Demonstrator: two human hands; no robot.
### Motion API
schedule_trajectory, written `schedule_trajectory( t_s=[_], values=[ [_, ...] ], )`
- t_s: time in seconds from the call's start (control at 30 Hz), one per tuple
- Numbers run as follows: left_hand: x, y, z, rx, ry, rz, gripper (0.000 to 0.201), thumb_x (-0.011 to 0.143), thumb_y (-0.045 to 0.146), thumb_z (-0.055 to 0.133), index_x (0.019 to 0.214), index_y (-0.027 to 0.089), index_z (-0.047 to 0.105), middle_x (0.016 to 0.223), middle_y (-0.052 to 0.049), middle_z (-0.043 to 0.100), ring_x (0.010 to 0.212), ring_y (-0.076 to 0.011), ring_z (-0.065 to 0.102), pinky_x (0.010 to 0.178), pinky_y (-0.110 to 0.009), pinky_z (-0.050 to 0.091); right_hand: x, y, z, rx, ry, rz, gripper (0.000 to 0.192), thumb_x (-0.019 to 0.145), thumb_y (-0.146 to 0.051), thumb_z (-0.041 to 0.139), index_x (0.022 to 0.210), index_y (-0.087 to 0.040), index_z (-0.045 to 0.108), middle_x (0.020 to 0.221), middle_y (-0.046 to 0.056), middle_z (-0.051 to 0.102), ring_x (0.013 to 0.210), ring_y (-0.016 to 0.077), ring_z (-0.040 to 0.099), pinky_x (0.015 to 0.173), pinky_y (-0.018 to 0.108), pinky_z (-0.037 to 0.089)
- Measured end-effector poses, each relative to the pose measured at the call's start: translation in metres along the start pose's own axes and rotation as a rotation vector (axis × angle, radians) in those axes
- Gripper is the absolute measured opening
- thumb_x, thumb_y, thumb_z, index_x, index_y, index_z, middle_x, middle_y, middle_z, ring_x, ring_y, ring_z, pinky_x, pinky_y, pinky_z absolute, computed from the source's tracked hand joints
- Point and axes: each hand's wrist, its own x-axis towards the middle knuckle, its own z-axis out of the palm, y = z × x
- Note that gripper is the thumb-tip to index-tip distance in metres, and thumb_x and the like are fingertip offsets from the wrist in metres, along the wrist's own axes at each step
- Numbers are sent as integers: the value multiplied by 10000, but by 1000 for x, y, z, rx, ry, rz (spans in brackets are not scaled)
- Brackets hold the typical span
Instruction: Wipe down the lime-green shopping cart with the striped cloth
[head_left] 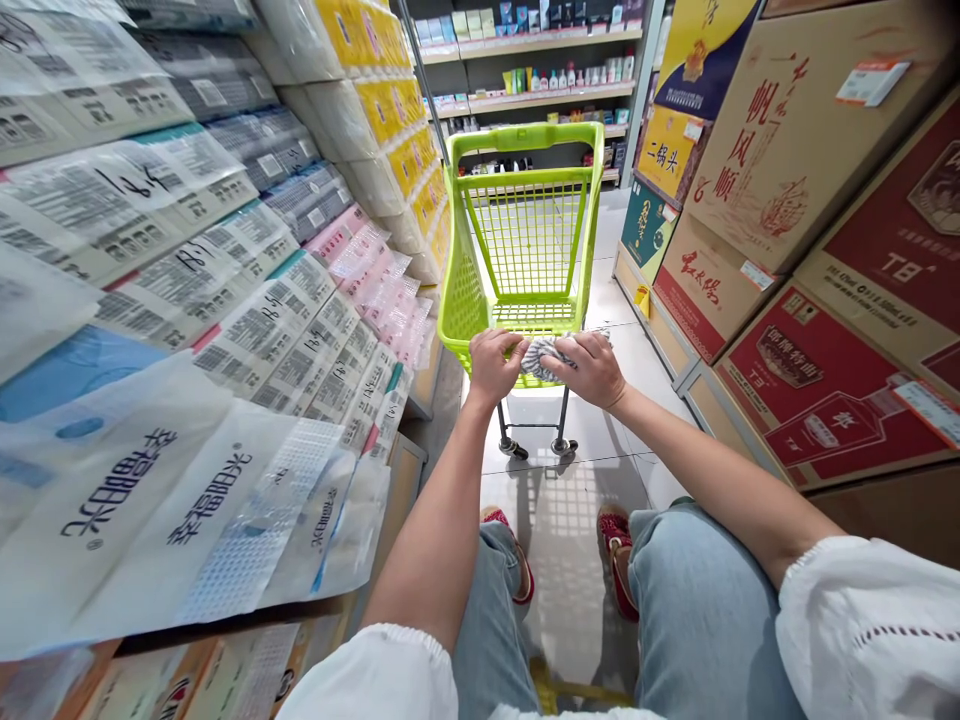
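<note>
A lime-green plastic shopping cart (529, 180) stands in front of me on dark casters. My left hand (495, 368) is closed around the left part of its near edge, thumb pointing right. A grey-and-white striped cloth (541, 358) lies bunched on that same edge, between my hands and partly under the right one. Fingers curled, my right hand (591, 370) grips the cloth against the cart's edge. The cart's mesh basket holds nothing that I can see.
Packaged goods (262, 330) with handwritten prices are stacked along the left, and yellow-and-white packs (390, 110) stand beyond them. Printed cartons (757, 140) line the right side. Shelves of bottles (555, 50) close off the far end. Tiled floor (600, 470) runs between.
</note>
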Motion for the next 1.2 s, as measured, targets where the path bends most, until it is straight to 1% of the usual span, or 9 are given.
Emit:
schedule_trajectory(
  t_s=[0.17, 0.3, 0.47, 0.73, 0.83, 1.0, 1.13, 1.17, 1.2],
  values=[
    [0, 1, -2, -16, -9, -6, 279, 893, 403, 488, 783, 220, 668, 777, -26, 661, 817, -183, 574, 808, -338, 385, -32, -11, 28, 20, -62, -112, 200, 874, -253, 548, 1033, -351, 621, 1081, -13, 607, 933, 175, 422, 839, 361, 293],
    [0, 2, -2, -24, 6, -12, 318, 896, 447, 481, 779, 217, 667, 770, -26, 664, 804, -183, 573, 807, -341, 385, -48, -14, 38, 129, -85, -193, 194, 872, -219, 549, 1008, -329, 633, 1064, -1, 619, 888, 154, 430, 789, 338, 287],
    [-1, 0, -1, -17, 24, -18, 333, 888, 471, 490, 761, 219, 667, 780, -30, 672, 814, -186, 577, 796, -339, 385, -36, -9, 25, 126, -139, -171, 216, 875, -218, 547, 1042, -331, 625, 1070, 4, 625, 912, 160, 447, 813, 341, 293],
    [1, -7, -5, -8, 24, 4, 326, 894, 431, 478, 756, 215, 680, 760, -35, 676, 771, -176, 579, 761, -330, 394, 6, 8, -12, 93, -53, 20, 261, 904, -284, 509, 1140, -364, 586, 1132, 20, 584, 1002, 195, 448, 902, 363, 311],
    [1, -17, -10, -15, 6, 7, 351, 890, 454, 473, 733, 217, 678, 724, -27, 664, 749, -168, 579, 739, -319, 400, 10, 6, -14, 126, -73, 4, 259, 907, -289, 505, 1137, -377, 584, 1150, 9, 577, 1020, 189, 448, 927, 358, 312],
    [-1, -29, -25, -22, -13, -11, 386, 890, 469, 467, 668, 213, 652, 681, -14, 645, 683, -155, 560, 725, -322, 406, 5, 0, -11, 146, -58, -94, 300, 894, -269, 529, 1163, -394, 572, 1166, -10, 579, 1063, 185, 443, 986, 367, 308],
    [-1, -11, -29, 89, 80, -17, 307, 892, 434, 481, 752, 226, 659, 779, -27, 671, 851, -198, 577, 896, -392, 364, 1, -1, -5, 195, -29, -102, 292, 887, -278, 553, 1149, -402, 587, 1154, -7, 593, 1093, 183, 449, 1012, 382, 307],
    [-1, -3, -27, 96, 76, -1, 296, 906, 421, 461, 799, 230, 661, 826, -31, 677, 886, -201, 577, 910, -395, 354, 1, -1, -3, 212, -21, -94, 286, 884, -281, 560, 1140, -405, 593, 1148, -7, 596, 1101, 183, 448, 1014, 386, 308],
    [-1, 5, -24, 91, 62, 5, 335, 926, 414, 420, 778, 222, 652, 798, -36, 671, 854, -196, 579, 880, -383, 364, 1, -3, 0, 227, -12, -89, 281, 880, -281, 568, 1129, -410, 600, 1144, -8, 599, 1107, 184, 447, 1014, 390, 308]
  ],
)
